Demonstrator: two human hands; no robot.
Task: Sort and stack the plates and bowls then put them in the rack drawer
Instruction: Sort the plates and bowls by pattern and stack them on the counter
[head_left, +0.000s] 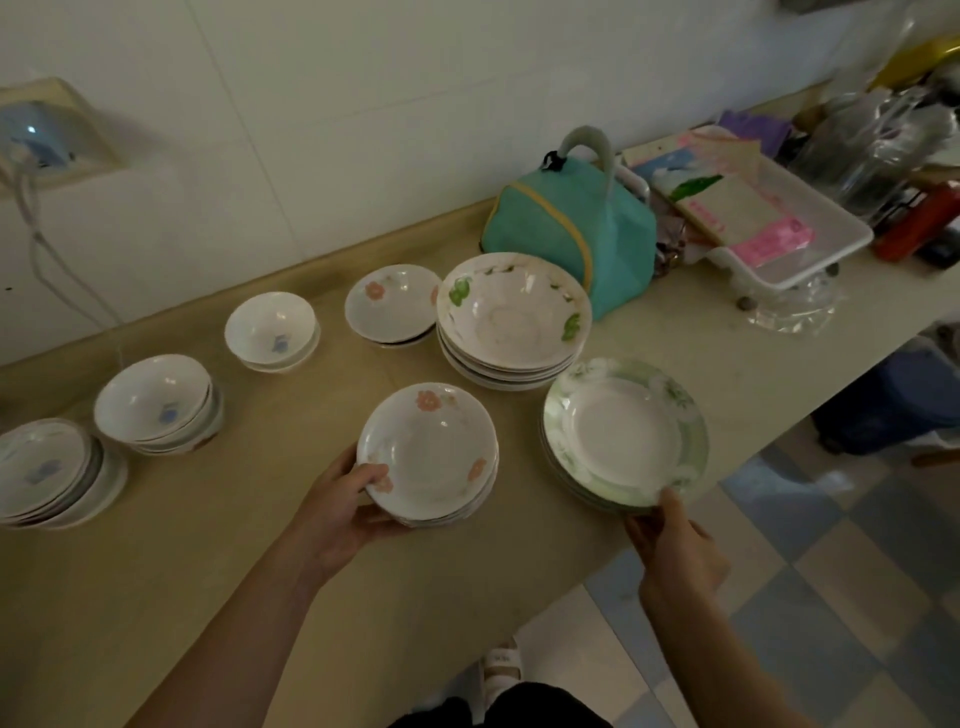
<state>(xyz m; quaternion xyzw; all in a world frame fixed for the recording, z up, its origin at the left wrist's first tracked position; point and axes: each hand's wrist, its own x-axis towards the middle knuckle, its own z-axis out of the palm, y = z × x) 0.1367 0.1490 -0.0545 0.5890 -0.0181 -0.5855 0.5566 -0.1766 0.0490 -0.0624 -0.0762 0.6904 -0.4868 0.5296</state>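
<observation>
Seven stacks of crockery are set out on the beige counter (249, 545), already sorted by kind, presumably so that each pile can be lifted as one. The stack of pink-flowered dishes (428, 454) is gripped at its near-left rim by the left hand (343, 512), thumb over the top dish and fingers curled beneath. The stack of green-rimmed plates (626, 436), overhanging the counter edge, is pinched at its near rim by the right hand (672, 545); the overhang leaves room for fingers underneath. Behind them a stack of green-leafed bowls (511, 319) and a smaller pile of pink-flowered dishes (392, 304) are touching. Three stacks of blue-marked bowls (156, 402) are ranged well apart to the left. No rack drawer is seen. A teal bag (569, 234) and a white tray (810, 234) of papers are kept by the white tiled wall (363, 104); farther clutter is perhaps glassware, being blurred. A checkered floor (831, 597) lies below.
</observation>
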